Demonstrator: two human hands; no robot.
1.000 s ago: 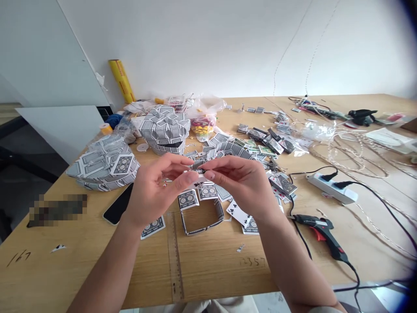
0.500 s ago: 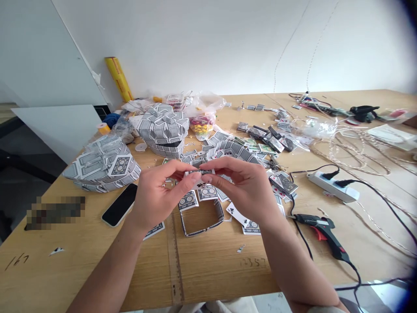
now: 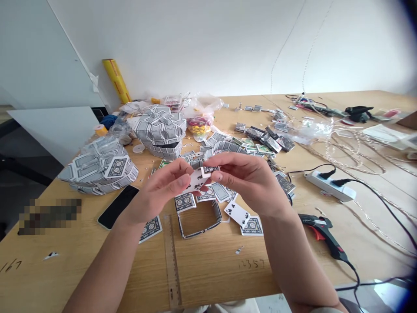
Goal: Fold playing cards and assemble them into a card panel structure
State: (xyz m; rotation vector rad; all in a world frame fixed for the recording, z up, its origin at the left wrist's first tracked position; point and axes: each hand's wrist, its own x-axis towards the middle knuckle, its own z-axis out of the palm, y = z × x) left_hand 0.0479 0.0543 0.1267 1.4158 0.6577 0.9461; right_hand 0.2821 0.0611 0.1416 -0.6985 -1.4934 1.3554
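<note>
A playing card (image 3: 195, 179) with black clubs is held up between my hands, its right end bent over so a strip of the dark back shows. My left hand (image 3: 169, 180) grips the card's left part between thumb and fingers. At the folded end, my right hand (image 3: 239, 178) pinches the card with thumb and forefinger. Below them on the table lies a squarish frame of folded cards (image 3: 200, 231). Loose playing cards lie around it, among them a four of clubs (image 3: 237, 213) and a face-down card (image 3: 252, 226).
Two domed shapes built from cards (image 3: 97, 167) (image 3: 159, 130) stand at the left. A phone (image 3: 115, 204) and a ruler (image 3: 172, 269) lie nearer. At the right are a glue gun (image 3: 325, 234), a power strip (image 3: 332, 184) and loose cables. Card packs (image 3: 270, 141) are scattered behind.
My left hand has moved slightly left and down, showing more of the card's face. The card's bent end now shows at my right fingertips. The whole view has shifted a little.
</note>
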